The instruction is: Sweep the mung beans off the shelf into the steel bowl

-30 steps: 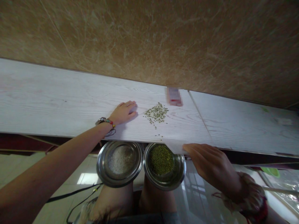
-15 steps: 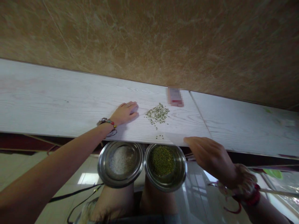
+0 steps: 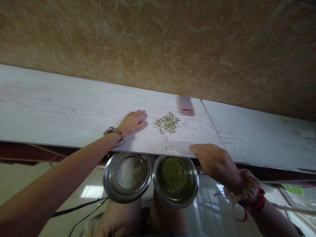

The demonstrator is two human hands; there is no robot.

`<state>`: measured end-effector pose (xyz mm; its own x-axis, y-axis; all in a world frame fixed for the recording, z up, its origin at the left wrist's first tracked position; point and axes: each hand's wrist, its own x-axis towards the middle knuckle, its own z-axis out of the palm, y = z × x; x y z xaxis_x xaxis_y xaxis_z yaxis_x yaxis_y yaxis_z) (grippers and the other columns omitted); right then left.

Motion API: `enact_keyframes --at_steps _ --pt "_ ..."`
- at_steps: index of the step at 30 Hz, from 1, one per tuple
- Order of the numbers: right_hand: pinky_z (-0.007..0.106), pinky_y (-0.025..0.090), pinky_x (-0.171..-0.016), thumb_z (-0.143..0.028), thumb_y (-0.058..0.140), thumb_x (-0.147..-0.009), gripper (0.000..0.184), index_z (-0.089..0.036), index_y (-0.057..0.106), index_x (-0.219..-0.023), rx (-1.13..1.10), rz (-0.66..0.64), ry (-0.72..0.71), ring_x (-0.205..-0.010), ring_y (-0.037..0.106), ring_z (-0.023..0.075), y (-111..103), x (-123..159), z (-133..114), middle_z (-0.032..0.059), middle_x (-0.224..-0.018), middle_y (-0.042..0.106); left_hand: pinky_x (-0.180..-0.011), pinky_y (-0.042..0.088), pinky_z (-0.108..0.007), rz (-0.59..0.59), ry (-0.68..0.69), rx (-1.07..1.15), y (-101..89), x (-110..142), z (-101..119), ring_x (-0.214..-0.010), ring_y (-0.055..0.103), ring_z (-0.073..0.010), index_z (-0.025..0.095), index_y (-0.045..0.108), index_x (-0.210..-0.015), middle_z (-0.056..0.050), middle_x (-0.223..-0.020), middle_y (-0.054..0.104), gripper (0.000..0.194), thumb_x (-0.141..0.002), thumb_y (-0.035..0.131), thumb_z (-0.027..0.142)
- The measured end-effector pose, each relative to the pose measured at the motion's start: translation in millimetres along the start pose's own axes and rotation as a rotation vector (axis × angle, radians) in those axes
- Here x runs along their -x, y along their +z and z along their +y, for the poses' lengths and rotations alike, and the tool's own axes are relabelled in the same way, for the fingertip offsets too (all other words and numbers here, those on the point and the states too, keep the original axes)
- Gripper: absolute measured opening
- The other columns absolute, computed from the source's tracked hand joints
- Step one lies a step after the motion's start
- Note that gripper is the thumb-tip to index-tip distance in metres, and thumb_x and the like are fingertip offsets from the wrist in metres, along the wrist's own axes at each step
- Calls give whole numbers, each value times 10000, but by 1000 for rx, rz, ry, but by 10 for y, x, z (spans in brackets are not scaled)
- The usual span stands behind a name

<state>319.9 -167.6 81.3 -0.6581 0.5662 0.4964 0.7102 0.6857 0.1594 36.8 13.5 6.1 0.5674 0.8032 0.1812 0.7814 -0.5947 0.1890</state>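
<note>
Green mung beans (image 3: 168, 123) lie in a loose, thin pile on the white wood-grain ledge (image 3: 86, 112), with a few strays toward its front edge. My left hand (image 3: 132, 123) rests flat on the ledge left of the pile, fingers out, holding nothing. At the front edge, right of the strays, my right hand (image 3: 213, 160) is stretched out leftward, fingers close together, with nothing visible in it. Below the edge, a steel bowl (image 3: 192, 189) holds many mung beans. Beside it, another steel bowl (image 3: 108, 184) contains white grains too fine to name.
A small blurred-out packet-like object (image 3: 186, 106) lies behind the beans near the brown marbled wall (image 3: 148, 46). Both bowls sit over my knees, close under the ledge. Dark cords (image 3: 81, 207) hang at the lower left, and a green item (image 3: 293, 190) shows at the far right.
My right hand has shifted slightly left along the ledge's front edge, toward the stray beans. My left hand stays in place. The whole view has tilted a little, moving things slightly lower.
</note>
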Motion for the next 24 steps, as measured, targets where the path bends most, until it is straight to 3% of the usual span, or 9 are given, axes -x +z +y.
enact_keyframes --at_steps 8,16,24 --pt "289 550 -662 -47 381 -895 289 -90 666 -914 117 32 -1 -751 684 174 125 -57 76 105 -835 740 -1087 327 -425 -2 7 3 2 2 -15 -1316 424 -251 166 514 -1284 -98 -1427 478 497 -878 351 400" --pt "304 545 -646 -83 413 -898 271 -111 681 -927 255 -3 85 -723 683 187 44 104 284 101 -831 741 -1076 340 -433 18 13 17 22 -3 -30 -1306 434 -251 198 512 -1287 -83 -1411 498 494 -869 366 415" --pt "279 546 -701 -76 391 -899 290 -134 673 -935 134 -49 82 -768 681 167 -46 147 142 82 -863 742 -1086 330 -422 3 15 7 14 0 -27 -1312 426 -243 183 511 -1283 -90 -1422 484 497 -874 351 416"
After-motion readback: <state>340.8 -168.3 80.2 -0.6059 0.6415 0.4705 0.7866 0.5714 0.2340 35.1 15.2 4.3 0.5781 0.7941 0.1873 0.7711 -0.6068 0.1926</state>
